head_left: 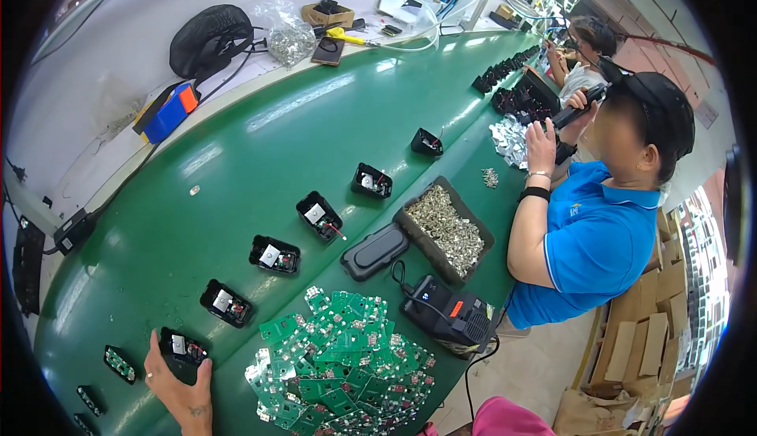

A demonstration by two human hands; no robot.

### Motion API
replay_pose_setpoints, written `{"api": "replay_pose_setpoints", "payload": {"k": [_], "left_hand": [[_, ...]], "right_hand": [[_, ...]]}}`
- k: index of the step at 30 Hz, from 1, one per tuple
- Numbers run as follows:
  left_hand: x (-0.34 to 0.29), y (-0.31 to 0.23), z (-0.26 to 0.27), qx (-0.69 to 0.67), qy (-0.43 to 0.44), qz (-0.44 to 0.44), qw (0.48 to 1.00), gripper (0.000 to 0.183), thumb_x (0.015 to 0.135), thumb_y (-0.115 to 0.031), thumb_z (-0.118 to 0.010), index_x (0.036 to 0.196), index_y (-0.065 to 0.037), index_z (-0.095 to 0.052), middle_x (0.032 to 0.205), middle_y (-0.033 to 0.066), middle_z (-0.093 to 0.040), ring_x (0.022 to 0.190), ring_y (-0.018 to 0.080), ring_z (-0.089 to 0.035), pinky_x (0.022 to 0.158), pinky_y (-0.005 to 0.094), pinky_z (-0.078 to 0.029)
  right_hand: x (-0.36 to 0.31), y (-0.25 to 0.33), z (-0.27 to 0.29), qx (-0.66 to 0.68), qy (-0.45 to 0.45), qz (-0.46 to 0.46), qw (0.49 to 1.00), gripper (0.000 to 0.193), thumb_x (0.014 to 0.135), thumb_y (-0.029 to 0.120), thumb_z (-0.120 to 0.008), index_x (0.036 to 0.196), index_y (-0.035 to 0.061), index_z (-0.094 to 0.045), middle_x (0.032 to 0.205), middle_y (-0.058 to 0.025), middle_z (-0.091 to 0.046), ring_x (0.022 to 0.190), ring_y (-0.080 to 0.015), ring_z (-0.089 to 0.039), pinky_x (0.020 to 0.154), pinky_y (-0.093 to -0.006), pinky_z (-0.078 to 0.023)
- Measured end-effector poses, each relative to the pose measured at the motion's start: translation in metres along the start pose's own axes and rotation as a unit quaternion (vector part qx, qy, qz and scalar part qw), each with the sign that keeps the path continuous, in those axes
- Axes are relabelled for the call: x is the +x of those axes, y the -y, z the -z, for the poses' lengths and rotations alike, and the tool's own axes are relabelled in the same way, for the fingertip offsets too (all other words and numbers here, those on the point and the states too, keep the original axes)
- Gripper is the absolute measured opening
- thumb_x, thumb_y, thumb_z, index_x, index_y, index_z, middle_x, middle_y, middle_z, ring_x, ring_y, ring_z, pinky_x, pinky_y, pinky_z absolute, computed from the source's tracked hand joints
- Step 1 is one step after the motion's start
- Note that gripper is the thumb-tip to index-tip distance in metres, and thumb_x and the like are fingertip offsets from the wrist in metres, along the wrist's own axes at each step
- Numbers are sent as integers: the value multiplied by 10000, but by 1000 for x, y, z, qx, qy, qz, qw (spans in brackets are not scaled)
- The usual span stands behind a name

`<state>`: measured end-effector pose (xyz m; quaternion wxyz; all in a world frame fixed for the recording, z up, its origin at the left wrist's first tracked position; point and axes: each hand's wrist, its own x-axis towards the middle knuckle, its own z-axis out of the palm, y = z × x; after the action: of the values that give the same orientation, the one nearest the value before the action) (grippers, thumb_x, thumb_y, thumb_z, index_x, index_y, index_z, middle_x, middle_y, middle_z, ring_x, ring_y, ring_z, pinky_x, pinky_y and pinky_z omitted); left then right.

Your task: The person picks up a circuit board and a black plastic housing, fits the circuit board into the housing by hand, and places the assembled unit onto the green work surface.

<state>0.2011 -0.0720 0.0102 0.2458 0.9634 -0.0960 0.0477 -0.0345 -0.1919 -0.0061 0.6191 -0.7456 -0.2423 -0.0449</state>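
My left hand (180, 390) reaches in at the lower left, its thumb and fingers around a small open black plastic housing (168, 346). Inside that housing sit a white square piece and a red and dark part. My right hand is out of view. A slanting row of similar housings runs up and to the right, among them one (226, 303) just beyond my hand and another (275, 255) farther up. To the right of my hand lies a big heap of green circuit boards (347, 369). Left of it stands a narrow black case with a green board (120, 363).
A tray of small metal parts (478, 257), a black lid-like case (374, 251) and a black boxy device (449, 314) with a cable are right of centre. A co-worker in a blue shirt (599, 219) holds a black tool. A blue and orange box (169, 113) lies along the wall.
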Motion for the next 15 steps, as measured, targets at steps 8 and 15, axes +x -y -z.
{"api": "replay_pose_setpoints", "payload": {"k": [8,15], "left_hand": [[-7,-2,11,-316,-37,-1,948,745,692,-67,-675,1389,-38,-412,1269,157,-510,1149,266,-522,1000,374,-409],[-91,-7,47,-349,143,-32,926,658,703,-120,-777,1271,7,-470,1212,208,-524,883,234,-592,735,355,-543]], "right_hand": [[0,-5,-6,25,-5,-12,1000,225,908,168,-613,1033,-19,-616,815,-148,-580,644,-294,-596,536,-391,-492],[22,42,19,-98,-199,-105,969,363,876,205,-682,1163,5,-589,916,-162,-600,699,-334,-615,592,-426,-491]]}}
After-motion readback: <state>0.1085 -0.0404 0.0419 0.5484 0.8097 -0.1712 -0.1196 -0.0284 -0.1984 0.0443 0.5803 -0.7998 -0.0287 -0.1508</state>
